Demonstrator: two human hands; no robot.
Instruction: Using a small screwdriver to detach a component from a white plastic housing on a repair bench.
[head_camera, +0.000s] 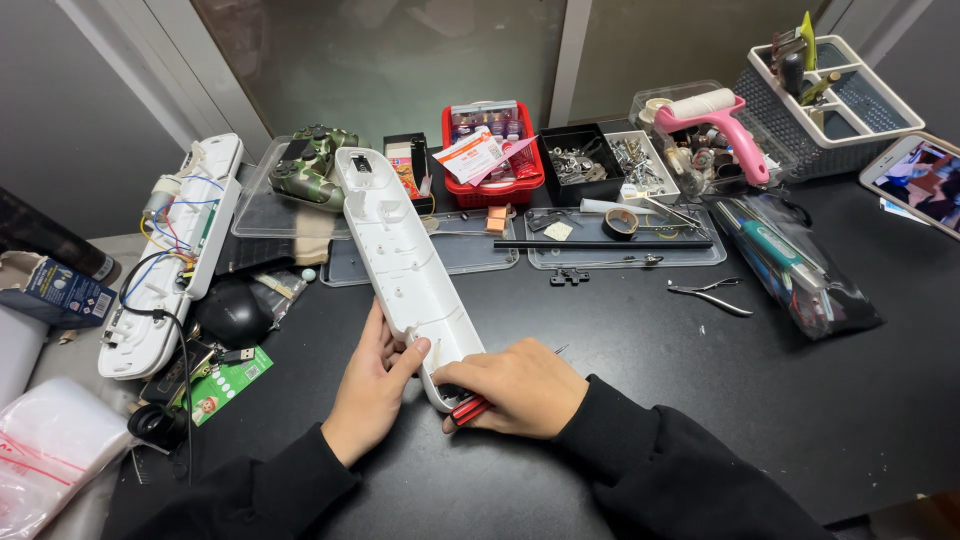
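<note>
A long white plastic housing shell (400, 250) lies diagonally on the dark table, its open inner side up. My left hand (372, 390) grips the shell's near end from the left, thumb resting on its rim. My right hand (515, 388) presses against the near end from the right and is shut on a red-handled screwdriver (470, 410), whose thin metal tip (558, 350) pokes out behind the hand. The second half of the device (175, 250), white with loose coloured wires, lies at the far left.
Small pliers (712, 295) lie to the right. At the back stand clear trays (620, 240), a red basket (492, 150), screw boxes (610, 160), a camouflage game controller (310, 165), a pink roller (725, 125), a grey basket (830, 100) and a phone (920, 180). A black mouse (232, 312) sits left.
</note>
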